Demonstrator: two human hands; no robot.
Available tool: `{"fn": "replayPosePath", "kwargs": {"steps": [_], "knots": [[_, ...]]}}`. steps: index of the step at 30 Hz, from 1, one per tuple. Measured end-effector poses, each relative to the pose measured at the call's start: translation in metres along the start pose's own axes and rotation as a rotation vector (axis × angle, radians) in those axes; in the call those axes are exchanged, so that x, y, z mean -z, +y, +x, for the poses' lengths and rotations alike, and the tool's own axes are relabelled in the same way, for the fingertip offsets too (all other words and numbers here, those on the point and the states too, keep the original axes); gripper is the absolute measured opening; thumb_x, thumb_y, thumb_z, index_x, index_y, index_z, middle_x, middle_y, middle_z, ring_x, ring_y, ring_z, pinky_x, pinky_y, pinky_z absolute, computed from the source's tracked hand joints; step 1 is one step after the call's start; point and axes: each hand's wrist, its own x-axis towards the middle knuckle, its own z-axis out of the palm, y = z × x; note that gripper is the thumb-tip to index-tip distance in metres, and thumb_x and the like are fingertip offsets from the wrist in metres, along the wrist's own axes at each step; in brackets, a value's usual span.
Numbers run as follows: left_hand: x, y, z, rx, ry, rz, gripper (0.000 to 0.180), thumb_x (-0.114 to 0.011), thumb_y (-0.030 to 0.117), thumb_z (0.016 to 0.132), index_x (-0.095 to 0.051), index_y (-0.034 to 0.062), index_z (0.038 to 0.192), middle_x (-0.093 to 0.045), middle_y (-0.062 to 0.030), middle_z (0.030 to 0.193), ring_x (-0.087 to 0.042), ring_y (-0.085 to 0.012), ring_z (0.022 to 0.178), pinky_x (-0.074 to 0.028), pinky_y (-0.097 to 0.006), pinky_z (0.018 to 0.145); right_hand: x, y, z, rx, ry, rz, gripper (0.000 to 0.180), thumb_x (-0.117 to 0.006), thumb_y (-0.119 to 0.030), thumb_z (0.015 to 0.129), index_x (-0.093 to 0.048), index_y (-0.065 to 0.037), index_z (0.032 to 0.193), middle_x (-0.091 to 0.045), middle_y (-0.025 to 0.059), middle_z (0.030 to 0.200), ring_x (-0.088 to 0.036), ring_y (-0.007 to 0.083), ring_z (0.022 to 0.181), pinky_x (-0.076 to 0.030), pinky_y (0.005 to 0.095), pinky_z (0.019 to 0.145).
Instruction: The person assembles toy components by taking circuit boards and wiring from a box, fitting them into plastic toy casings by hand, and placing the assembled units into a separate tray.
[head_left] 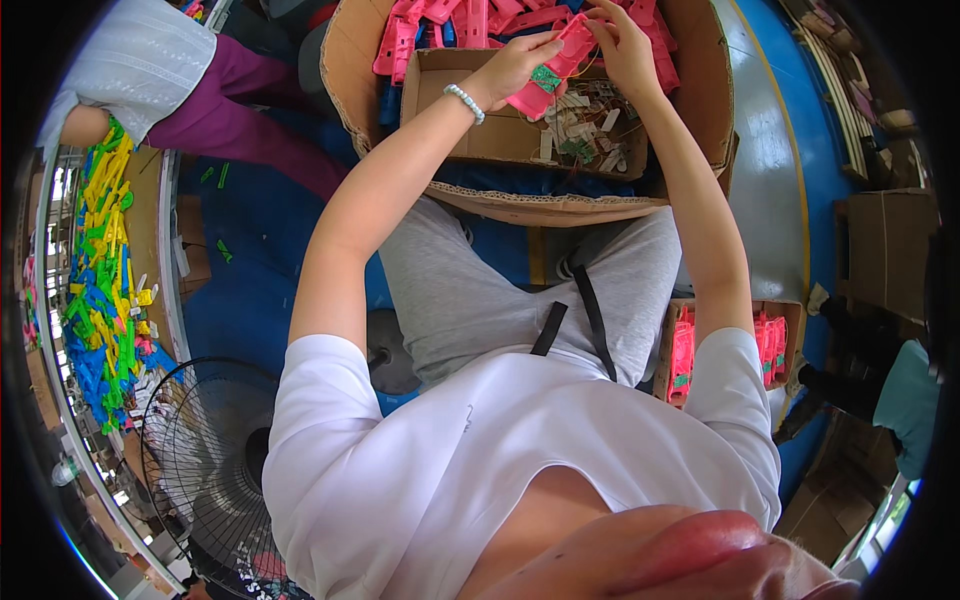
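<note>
A pink plastic casing (529, 101) is held up between my two hands above the cardboard boxes. A small green circuit board (545, 78) sits in the casing, with thin wires by it. My left hand (518, 68) is closed on the casing's left side, a beaded bracelet at its wrist. My right hand (625, 48) pinches at the casing's upper right side; its fingertips are partly hidden. Just below is a smaller cardboard box (470, 145) holding wired circuit boards (590, 140) and white parts. More pink casings (402, 45) lie heaped behind it.
A large cardboard box (540, 208) surrounds the smaller one, in front of my knees. Beside my right thigh stands a box (794, 318) of pink casings. To my left are a fan (215, 450), a bench with colourful plastic parts (100, 290) and another person (230, 85).
</note>
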Motion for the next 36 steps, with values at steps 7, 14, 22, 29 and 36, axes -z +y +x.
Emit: {"fn": "replayPosePath", "kwargs": {"steps": [7,14,22,29,36], "knots": [[0.001,-0.002,0.004,0.054,0.018,0.048,0.034,-0.047,0.029,0.103,-0.054,0.0028,0.124,-0.063,-0.0045,0.089,-0.064,-0.0131,0.067,-0.054,-0.028,0.059,0.004,0.005,-0.005,0.118,-0.099,-0.258,0.027,-0.060,-0.009,0.094,-0.061,-0.001,0.120,-0.067,0.0155,0.107,-0.065,0.0250,0.095,-0.052,0.0343,0.084],[0.000,-0.008,0.007,0.057,0.038,0.198,0.039,-0.050,0.029,0.102,-0.054,0.0019,0.129,-0.066,-0.0037,0.092,-0.064,-0.0112,0.070,-0.051,-0.026,0.063,0.005,0.033,-0.012,0.045,-0.176,-0.138,0.028,-0.060,-0.009,0.092,-0.063,-0.005,0.119,-0.069,0.0145,0.104,-0.067,0.0264,0.093,-0.051,0.0337,0.079],[0.016,-0.019,0.006,0.072,0.043,0.328,0.041,-0.052,0.030,0.101,-0.052,0.0025,0.132,-0.066,-0.0045,0.094,-0.066,-0.0117,0.071,-0.053,-0.026,0.063,0.005,0.029,-0.008,0.041,-0.284,-0.132,0.029,-0.062,-0.007,0.090,-0.065,-0.005,0.119,-0.065,0.0114,0.100,-0.064,0.0234,0.092,-0.050,0.0325,0.082],[0.012,-0.017,0.005,0.193,-0.025,0.106,0.038,-0.052,0.029,0.101,-0.053,0.0041,0.130,-0.067,-0.0039,0.091,-0.066,-0.0123,0.070,-0.055,-0.028,0.059,0.007,0.036,-0.010,-0.037,-0.300,-0.145,0.030,-0.063,-0.004,0.088,-0.066,-0.005,0.118,-0.066,0.0096,0.099,-0.062,0.0185,0.084,-0.051,0.0304,0.077],[0.024,-0.032,0.012,0.157,0.021,0.371,0.041,-0.051,0.031,0.101,-0.053,0.0037,0.132,-0.066,-0.0048,0.103,-0.066,-0.0126,0.082,-0.055,-0.029,0.067,0.003,0.039,-0.015,-0.094,-0.307,-0.022,0.030,-0.064,-0.004,0.088,-0.066,-0.005,0.118,-0.069,0.0092,0.094,-0.063,0.0153,0.074,-0.052,0.0297,0.070]]}}
